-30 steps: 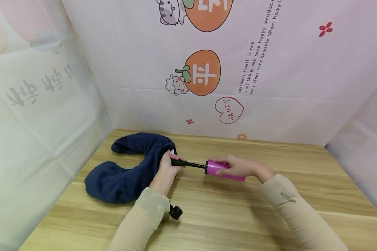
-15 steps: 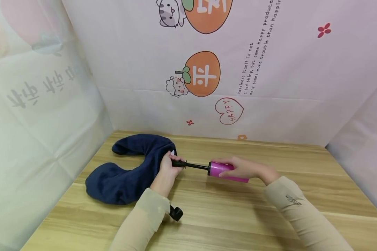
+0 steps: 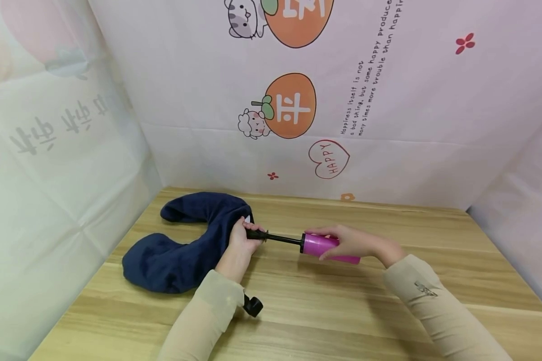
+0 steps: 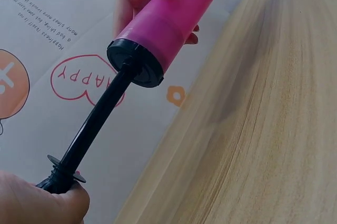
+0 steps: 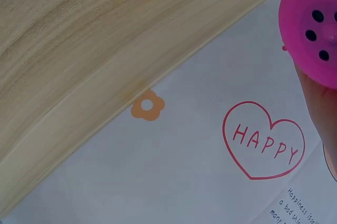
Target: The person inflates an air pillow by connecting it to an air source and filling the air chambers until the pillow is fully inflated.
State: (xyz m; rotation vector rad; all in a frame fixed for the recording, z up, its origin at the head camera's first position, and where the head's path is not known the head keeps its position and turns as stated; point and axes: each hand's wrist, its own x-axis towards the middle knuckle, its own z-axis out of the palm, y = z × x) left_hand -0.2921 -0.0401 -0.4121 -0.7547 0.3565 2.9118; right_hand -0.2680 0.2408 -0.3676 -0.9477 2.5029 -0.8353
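A navy U-shaped neck pillow (image 3: 162,260) lies at the left of the table, a small white patch (image 3: 247,219) showing at its curved side. Against that side my left hand (image 3: 240,243) grips the black end of a hand pump; whether this end joins the pillow is hidden by the fingers. A black rod (image 3: 283,239) runs from there into the pump's pink barrel (image 3: 317,244). My right hand (image 3: 356,241) holds the barrel, thumb and fingers wrapped round it. In the right wrist view, the barrel's pink end (image 5: 297,34) has several dark holes.
The wood-grain table (image 3: 325,311) meets a printed white cloth (image 3: 388,165) at the back. More cloth hangs at the left (image 3: 72,190) and right. A black device (image 3: 253,306) sits at my left wrist, below the cuff.
My right hand and the pink barrel have moved a little to the right, so slightly more of the black rod shows. My left hand and the pillow stay in place.
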